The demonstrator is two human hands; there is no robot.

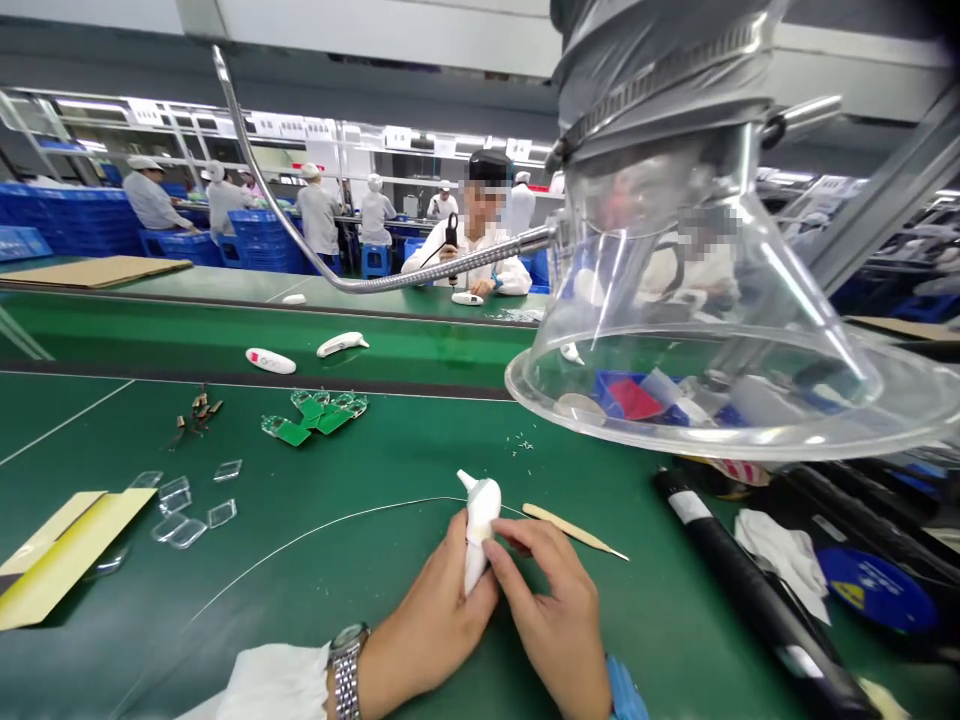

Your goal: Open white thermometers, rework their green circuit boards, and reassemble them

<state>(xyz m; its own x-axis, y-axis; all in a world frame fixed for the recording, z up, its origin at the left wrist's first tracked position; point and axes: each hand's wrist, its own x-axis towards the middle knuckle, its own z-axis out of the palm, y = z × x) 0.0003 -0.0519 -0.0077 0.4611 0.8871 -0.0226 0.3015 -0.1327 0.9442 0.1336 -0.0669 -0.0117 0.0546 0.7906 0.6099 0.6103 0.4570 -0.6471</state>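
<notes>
White plastic casing [482, 505], spout aimed away and leftward, over green bench [300, 610] in clasp of left grip [435, 625]; right grip [562, 600] against its side, pinch or light touch impossible to tell. Outwardly near-complete by appearance, inside hidden. Loose, unfitted at left: circuit boards [330, 418], clear covers [174, 496]. Beyond, on belt [427, 352]: similar casings [271, 361]. Just past right grip: wooden-handled tool [566, 525]. Overhead at right: transparent hood [697, 320], partly across view, apparently clear of work.

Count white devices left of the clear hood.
5: device in left hand, labelled device and nozzled device on belt, far bench device, co-worker's device; others may be hidden.
</notes>
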